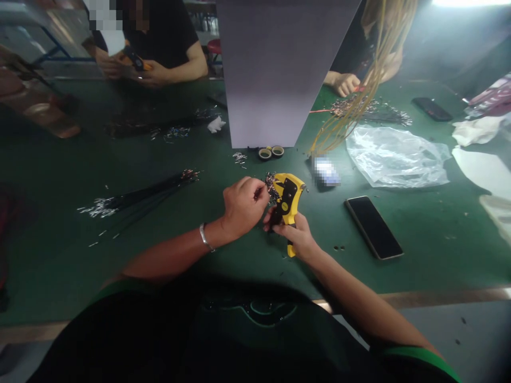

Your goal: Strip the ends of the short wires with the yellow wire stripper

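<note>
My right hand (297, 234) is wrapped round the handles of a yellow and black hand tool (288, 199), its head pointing away from me. Just left of the tool, my left hand (245, 205) is closed, fingers curled together; what it holds, if anything, is too small to make out. A small pile of metal terminals (271, 186) lies beyond and between both hands, partly hidden by the tool. To the left, a bundle of black wires (147, 194) rests on the green table (223, 255), with terminals at its near end and copper-coloured tips at the far end.
Two tape rolls (271, 153) lie before an upright grey panel (267, 74). At right are a phone (374, 227), a clear plastic bag (399, 157), a small blurred packet (325, 170) and hanging yellow wires (351, 117). Two people work across the table.
</note>
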Action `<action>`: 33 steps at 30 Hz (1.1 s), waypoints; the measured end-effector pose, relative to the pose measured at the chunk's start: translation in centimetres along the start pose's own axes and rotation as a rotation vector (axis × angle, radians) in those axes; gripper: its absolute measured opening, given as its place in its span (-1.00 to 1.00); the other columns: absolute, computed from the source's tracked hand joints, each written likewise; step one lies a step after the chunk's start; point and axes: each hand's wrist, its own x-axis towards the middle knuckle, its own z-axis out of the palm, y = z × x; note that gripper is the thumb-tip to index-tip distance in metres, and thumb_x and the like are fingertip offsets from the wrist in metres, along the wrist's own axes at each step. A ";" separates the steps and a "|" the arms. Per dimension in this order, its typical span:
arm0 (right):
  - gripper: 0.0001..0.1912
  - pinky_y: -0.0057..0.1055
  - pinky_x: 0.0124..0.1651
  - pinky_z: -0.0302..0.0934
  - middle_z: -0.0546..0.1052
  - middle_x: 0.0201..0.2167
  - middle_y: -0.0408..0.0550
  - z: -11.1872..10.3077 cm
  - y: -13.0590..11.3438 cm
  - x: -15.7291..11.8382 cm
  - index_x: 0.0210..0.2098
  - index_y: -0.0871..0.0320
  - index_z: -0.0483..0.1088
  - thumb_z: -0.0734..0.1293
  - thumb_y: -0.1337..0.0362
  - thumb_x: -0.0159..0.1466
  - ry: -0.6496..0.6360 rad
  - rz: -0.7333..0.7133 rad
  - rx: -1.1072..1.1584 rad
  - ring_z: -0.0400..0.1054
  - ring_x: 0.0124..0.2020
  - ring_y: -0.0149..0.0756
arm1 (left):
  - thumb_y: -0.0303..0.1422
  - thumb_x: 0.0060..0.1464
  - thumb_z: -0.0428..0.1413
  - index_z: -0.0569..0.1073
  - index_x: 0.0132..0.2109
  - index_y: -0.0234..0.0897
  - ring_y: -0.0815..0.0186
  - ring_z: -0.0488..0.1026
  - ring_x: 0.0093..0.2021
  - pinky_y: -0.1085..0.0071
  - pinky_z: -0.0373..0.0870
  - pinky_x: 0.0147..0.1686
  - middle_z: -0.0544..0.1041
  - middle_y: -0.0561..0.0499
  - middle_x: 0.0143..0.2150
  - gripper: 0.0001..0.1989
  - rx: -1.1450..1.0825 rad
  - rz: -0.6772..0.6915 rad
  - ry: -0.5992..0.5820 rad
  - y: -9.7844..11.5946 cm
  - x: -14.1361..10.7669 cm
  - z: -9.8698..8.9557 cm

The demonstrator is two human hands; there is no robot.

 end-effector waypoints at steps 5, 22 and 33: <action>-0.69 -0.25 -0.24 0.34 0.54 -0.35 -0.09 0.0 0.2 0.1 -0.22 0.15 0.41 0.41 0.33 0.01 0.004 -0.013 -0.008 0.43 -0.39 -0.26 | -0.48 0.06 0.12 0.45 -0.45 -0.28 0.42 0.34 -0.51 0.46 0.24 -0.44 0.49 0.06 -0.52 -0.87 0.003 -0.041 -0.044 0.2 -0.1 0.4; -0.75 -0.28 -0.24 0.33 0.53 -0.38 -0.12 -0.4 -0.6 0.3 -0.27 0.14 0.45 0.36 0.35 0.01 0.055 -0.061 -0.040 0.41 -0.40 -0.27 | -0.50 0.04 0.10 0.48 -0.46 -0.28 0.39 0.44 -0.47 0.46 0.30 -0.42 0.54 0.04 -0.50 -0.86 -0.104 -0.086 -0.125 0.7 -0.9 -0.1; -0.81 -0.40 -0.40 0.17 0.37 -0.53 -0.21 -0.2 0.0 0.4 -0.41 0.15 0.34 0.38 0.29 -0.04 0.126 -0.105 -0.303 0.17 -0.48 -0.37 | -0.53 0.02 0.08 0.45 -0.45 -0.27 0.42 0.37 -0.50 0.47 0.25 -0.47 0.51 0.07 -0.50 -0.87 -0.208 -0.080 -0.188 1.4 -1.6 -0.1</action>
